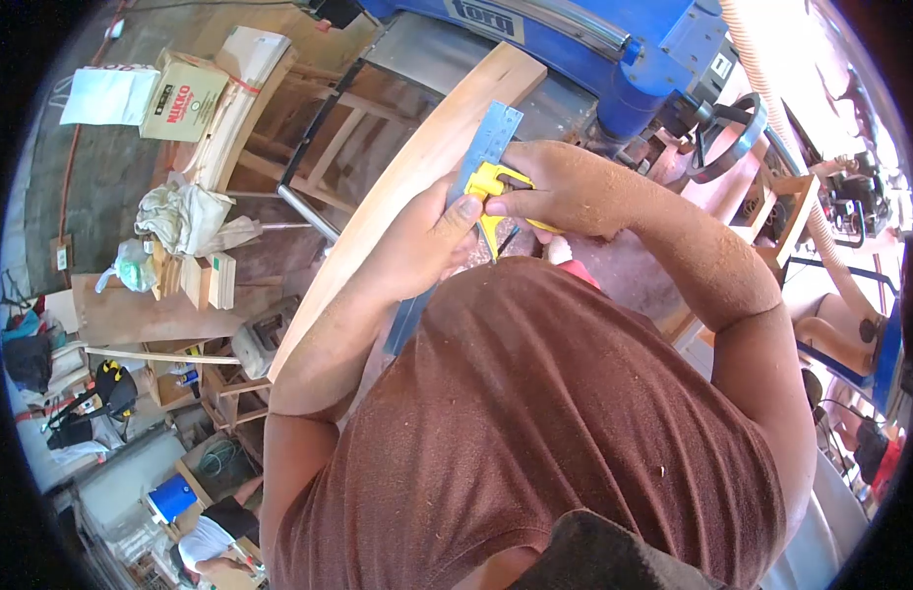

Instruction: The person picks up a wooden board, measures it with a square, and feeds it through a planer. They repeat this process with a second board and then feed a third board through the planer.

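Combination square (488, 180) lengthwise along plank (417, 167), blade tip up-right, left hand (427, 246) and right hand (565, 187) tight around it.

Person wears a brown short-sleeve tee (535, 413), plain knit fabric w/ pale specks of sawdust scattered over chest & shoulders; sleeve hems end approx. at the upper arm on both sides. Forearms are bare & coated in fine sawdust, same on the left hand (417, 251) & right hand (575, 187), fingers bare too. A dark grey cloth patch (604, 551) sits at the bottom edge, closest to the cam; can't tell what it is.
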`<move>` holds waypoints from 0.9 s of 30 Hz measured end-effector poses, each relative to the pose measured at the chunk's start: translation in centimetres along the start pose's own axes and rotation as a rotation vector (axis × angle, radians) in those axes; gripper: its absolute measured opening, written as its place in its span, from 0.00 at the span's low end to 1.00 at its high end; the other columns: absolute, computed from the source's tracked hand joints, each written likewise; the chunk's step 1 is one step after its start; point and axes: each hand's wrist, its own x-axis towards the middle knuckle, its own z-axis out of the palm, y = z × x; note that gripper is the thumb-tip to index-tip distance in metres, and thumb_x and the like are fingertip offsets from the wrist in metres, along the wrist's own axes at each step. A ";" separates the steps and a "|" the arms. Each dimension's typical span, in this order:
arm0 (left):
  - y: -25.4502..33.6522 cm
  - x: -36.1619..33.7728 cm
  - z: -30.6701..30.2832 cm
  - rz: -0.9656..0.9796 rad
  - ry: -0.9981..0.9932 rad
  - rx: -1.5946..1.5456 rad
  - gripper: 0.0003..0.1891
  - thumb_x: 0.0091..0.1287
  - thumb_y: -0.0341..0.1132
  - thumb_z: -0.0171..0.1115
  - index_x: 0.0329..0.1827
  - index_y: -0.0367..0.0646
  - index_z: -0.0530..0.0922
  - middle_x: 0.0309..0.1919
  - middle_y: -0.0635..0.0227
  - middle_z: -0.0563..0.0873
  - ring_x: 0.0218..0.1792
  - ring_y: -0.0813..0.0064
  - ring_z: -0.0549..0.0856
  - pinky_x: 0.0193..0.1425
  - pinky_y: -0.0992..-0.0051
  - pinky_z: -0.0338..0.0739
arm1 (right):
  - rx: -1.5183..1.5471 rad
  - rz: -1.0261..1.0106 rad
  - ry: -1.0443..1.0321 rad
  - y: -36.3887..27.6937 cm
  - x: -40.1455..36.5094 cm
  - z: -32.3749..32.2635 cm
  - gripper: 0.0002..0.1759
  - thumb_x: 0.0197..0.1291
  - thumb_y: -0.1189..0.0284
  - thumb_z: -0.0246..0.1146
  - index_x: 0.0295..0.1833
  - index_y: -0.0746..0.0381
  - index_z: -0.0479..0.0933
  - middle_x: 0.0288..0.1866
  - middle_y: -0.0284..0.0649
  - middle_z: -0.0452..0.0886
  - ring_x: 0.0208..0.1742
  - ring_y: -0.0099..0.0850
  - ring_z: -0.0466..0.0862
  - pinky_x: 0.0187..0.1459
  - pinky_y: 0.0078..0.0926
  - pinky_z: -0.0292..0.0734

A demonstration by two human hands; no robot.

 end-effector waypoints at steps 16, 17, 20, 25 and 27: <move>-0.2 -1.2 -0.6 -0.012 0.215 0.344 0.26 0.72 0.58 0.51 0.38 0.38 0.76 0.19 0.75 0.75 0.17 0.89 0.70 0.20 0.84 0.63 | 0.028 0.236 -0.011 -3.3 0.0 -0.2 0.19 0.63 0.64 0.61 0.50 0.68 0.71 0.27 0.43 0.80 0.24 0.29 0.83 0.28 0.29 0.77; -0.4 -1.0 -0.6 -0.013 0.216 0.344 0.26 0.72 0.58 0.51 0.38 0.38 0.76 0.19 0.75 0.75 0.17 0.89 0.70 0.20 0.84 0.63 | 0.025 0.189 0.016 -3.0 -0.1 0.0 0.18 0.63 0.64 0.61 0.50 0.68 0.71 0.27 0.44 0.80 0.24 0.30 0.83 0.28 0.29 0.77; -0.8 -0.7 -0.8 0.158 0.141 0.222 0.24 0.73 0.55 0.51 0.40 0.38 0.75 0.19 0.75 0.74 0.17 0.88 0.69 0.19 0.83 0.62 | 0.028 0.115 0.031 -2.6 0.0 0.4 0.18 0.64 0.65 0.61 0.49 0.69 0.71 0.27 0.45 0.81 0.24 0.31 0.84 0.28 0.30 0.77; 0.0 -1.3 -0.2 -0.011 0.155 0.248 0.23 0.75 0.49 0.51 0.55 0.35 0.74 0.25 0.70 0.78 0.27 0.83 0.75 0.32 0.79 0.72 | 0.017 0.117 0.046 -2.8 -0.4 0.2 0.18 0.63 0.65 0.61 0.50 0.69 0.71 0.28 0.46 0.81 0.24 0.32 0.84 0.28 0.30 0.77; -0.2 -1.2 0.2 0.038 0.156 0.250 0.22 0.74 0.51 0.52 0.49 0.36 0.73 0.23 0.73 0.75 0.22 0.86 0.71 0.26 0.81 0.66 | -0.012 0.077 0.066 -2.8 -0.7 0.3 0.19 0.63 0.64 0.62 0.50 0.68 0.71 0.28 0.47 0.81 0.24 0.34 0.84 0.29 0.31 0.78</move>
